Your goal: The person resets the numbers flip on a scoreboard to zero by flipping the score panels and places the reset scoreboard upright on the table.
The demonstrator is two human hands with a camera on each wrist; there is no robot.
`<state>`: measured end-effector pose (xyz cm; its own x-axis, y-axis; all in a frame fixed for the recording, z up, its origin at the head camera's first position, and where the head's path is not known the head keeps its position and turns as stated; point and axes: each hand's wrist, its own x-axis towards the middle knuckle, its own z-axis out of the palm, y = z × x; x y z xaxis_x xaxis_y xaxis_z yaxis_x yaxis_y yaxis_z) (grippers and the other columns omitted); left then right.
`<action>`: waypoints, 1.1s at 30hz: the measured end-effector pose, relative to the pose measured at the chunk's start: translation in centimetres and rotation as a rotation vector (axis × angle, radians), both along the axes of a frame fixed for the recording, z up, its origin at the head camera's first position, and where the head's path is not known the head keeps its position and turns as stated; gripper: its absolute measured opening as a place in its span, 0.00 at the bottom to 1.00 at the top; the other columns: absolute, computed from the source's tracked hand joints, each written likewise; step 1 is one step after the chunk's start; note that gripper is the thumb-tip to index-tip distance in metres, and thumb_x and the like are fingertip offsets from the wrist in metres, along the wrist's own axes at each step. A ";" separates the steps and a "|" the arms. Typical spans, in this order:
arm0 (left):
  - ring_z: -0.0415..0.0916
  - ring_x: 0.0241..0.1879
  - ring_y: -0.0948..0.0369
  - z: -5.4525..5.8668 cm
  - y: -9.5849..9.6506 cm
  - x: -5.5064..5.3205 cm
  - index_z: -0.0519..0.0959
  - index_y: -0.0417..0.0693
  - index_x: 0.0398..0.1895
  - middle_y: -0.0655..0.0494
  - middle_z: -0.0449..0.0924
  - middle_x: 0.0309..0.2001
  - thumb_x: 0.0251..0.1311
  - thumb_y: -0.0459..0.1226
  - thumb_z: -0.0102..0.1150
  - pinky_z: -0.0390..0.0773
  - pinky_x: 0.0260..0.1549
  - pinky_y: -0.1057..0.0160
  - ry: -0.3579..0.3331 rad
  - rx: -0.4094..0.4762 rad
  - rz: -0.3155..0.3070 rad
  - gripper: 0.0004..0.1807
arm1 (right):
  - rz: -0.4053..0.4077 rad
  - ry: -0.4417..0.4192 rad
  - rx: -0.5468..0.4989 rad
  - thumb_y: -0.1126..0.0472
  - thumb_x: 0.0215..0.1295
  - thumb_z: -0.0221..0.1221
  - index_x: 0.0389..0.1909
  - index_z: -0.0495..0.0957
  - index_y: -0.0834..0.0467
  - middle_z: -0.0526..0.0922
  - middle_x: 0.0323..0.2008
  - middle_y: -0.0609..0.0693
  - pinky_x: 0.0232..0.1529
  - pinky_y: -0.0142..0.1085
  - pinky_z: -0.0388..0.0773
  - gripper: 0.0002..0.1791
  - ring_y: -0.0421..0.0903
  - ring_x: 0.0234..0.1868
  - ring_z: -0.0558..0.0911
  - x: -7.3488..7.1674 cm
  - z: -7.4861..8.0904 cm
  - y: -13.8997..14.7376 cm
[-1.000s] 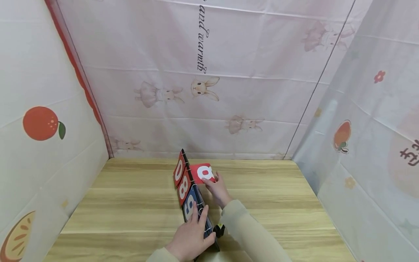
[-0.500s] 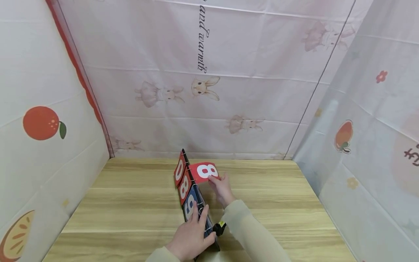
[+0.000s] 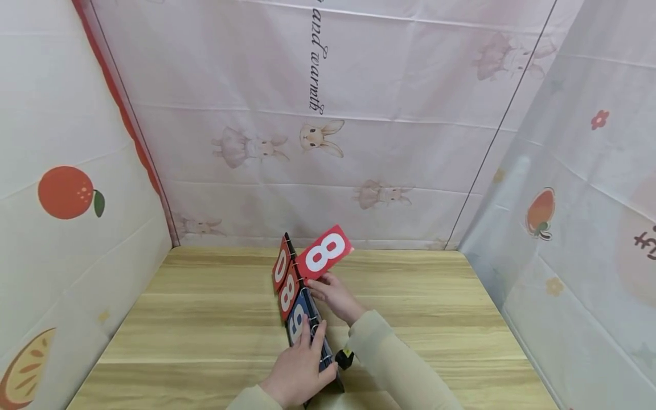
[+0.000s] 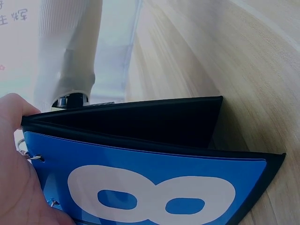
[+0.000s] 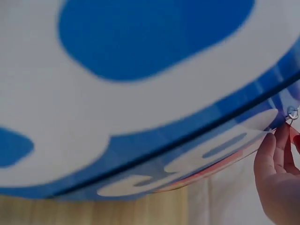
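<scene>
A tent-shaped flip scoreboard (image 4: pixel 164 122) with black covers and ringed number cards stands on the table. My left hand (image 3: pixel 299 367) holds its near end, fingers over the blue card and thumb across the ridge. In the left wrist view, a blue card (image 4: pixel 154 187) with a white 8 hangs below that hand. A red card (image 3: pixel 325 252) with a white 8 sticks up to the right of the ridge. My right hand (image 3: pixel 335 296) pinches red card material beside a ring (image 5: pixel 292 112). On the left face sit red 0 (image 3: pixel 280 267) and red 8 (image 3: pixel 288 293) cards.
The scoreboard rests on a wood-grain table (image 3: pixel 205 319). Printed fabric curtains (image 3: pixel 389 142) close off the back and both sides. A small black device (image 3: pixel 344 359) shows beneath the right sleeve.
The red card was turned out from a 0 to an 8, then swung up and away. My right hand has slid from its outer edge to its base by the rings. The left hand stays put.
</scene>
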<state>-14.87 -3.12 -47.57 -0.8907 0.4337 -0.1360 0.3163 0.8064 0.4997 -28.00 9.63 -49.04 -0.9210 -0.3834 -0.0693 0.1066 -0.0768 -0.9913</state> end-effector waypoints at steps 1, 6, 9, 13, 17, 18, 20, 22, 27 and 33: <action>0.61 0.61 0.39 0.0 0.0 0.0 0.52 0.43 0.71 0.29 0.44 0.68 0.59 0.63 0.45 0.74 0.40 0.42 0.005 0.000 -0.002 0.45 | 0.005 0.038 0.024 0.54 0.67 0.55 0.63 0.66 0.59 0.71 0.59 0.54 0.57 0.48 0.67 0.26 0.51 0.58 0.72 0.1 0.2 -0.1; 0.63 0.60 0.39 0.0 -0.1 0.3 0.52 0.42 0.71 0.26 0.45 0.67 0.59 0.62 0.45 0.76 0.37 0.44 0.059 0.003 -0.014 0.45 | 0.052 0.223 0.167 0.62 0.71 0.49 0.63 0.66 0.65 0.70 0.59 0.61 0.54 0.50 0.69 0.22 0.56 0.55 0.74 1.0 2.2 -0.3; 0.63 0.59 0.39 0.1 -0.2 0.4 0.52 0.41 0.71 0.25 0.45 0.67 0.60 0.62 0.43 0.76 0.35 0.46 0.097 -0.002 -0.020 0.45 | 0.082 0.348 0.291 0.62 0.72 0.47 0.64 0.65 0.64 0.69 0.61 0.60 0.53 0.47 0.71 0.22 0.55 0.55 0.74 1.1 2.9 -0.5; 0.63 0.59 0.38 0.2 -0.3 0.4 0.51 0.41 0.71 0.25 0.44 0.67 0.60 0.64 0.41 0.77 0.34 0.47 0.103 -0.002 -0.025 0.46 | 0.101 0.459 0.485 0.56 0.72 0.47 0.64 0.68 0.55 0.70 0.60 0.52 0.51 0.43 0.71 0.22 0.49 0.54 0.74 0.4 2.8 -0.7; 0.62 0.60 0.38 0.3 -0.3 0.3 0.51 0.42 0.71 0.25 0.44 0.67 0.60 0.64 0.41 0.77 0.35 0.46 0.078 0.000 -0.029 0.46 | 0.132 0.513 0.611 0.54 0.72 0.47 0.61 0.72 0.51 0.68 0.59 0.48 0.50 0.42 0.71 0.20 0.46 0.54 0.72 -0.1 2.6 -0.9; 0.62 0.60 0.38 0.3 -0.3 0.3 0.52 0.41 0.71 0.26 0.44 0.67 0.60 0.64 0.41 0.77 0.35 0.45 0.074 -0.001 -0.029 0.46 | 0.133 0.539 0.648 0.52 0.71 0.48 0.60 0.73 0.50 0.67 0.60 0.47 0.49 0.40 0.71 0.20 0.44 0.55 0.72 -0.5 2.0 -0.9; 0.62 0.60 0.39 0.4 -0.2 0.2 0.52 0.41 0.71 0.26 0.45 0.67 0.60 0.64 0.41 0.76 0.36 0.45 0.065 0.001 -0.030 0.46 | 0.153 0.594 0.720 0.52 0.71 0.47 0.60 0.73 0.52 0.66 0.60 0.47 0.50 0.37 0.71 0.20 0.44 0.55 0.71 -0.5 2.0 -1.0; 0.61 0.61 0.39 0.4 -0.2 0.2 0.52 0.41 0.71 0.27 0.45 0.67 0.60 0.64 0.42 0.76 0.37 0.44 0.062 0.003 -0.031 0.46 | 0.173 0.676 0.798 0.53 0.72 0.47 0.60 0.73 0.54 0.65 0.61 0.48 0.51 0.36 0.71 0.20 0.43 0.55 0.71 -0.4 2.0 -1.1; 0.60 0.61 0.39 0.3 -0.2 0.1 0.52 0.41 0.71 0.28 0.47 0.68 0.60 0.64 0.42 0.75 0.39 0.43 0.063 -0.002 -0.029 0.46 | 0.200 0.882 0.939 0.56 0.72 0.47 0.60 0.72 0.58 0.66 0.62 0.50 0.56 0.38 0.68 0.20 0.45 0.58 0.71 -0.2 2.1 -1.3; 0.60 0.61 0.38 0.2 -0.2 0.2 0.52 0.41 0.71 0.25 0.46 0.67 0.60 0.63 0.42 0.76 0.36 0.45 0.105 0.002 -0.026 0.45 | 0.227 1.037 1.039 0.58 0.73 0.46 0.59 0.71 0.60 0.68 0.62 0.51 0.58 0.38 0.66 0.19 0.46 0.60 0.70 -0.2 2.0 -1.5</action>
